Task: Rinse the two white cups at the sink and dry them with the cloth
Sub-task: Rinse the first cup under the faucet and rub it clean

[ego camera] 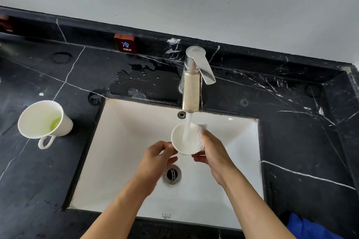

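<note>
Both hands close on one white cup [184, 139] under the running tap [191, 91], over the sink [124, 161]: the left hand [159, 158] pinches its near-left rim, the right hand [211, 151] wraps its right side. Far left on the counter [48, 170], the second cup [43, 120] waits unrinsed, greenish liquid inside. At the near right corner lies a blue cloth [307, 228], so I judge all drying remains.

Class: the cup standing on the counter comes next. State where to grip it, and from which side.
Grip the cup by its loop handle, coming from the near side: the handle points toward the person and stands clear, and the cup holds greenish liquid, so keep it level.
</note>
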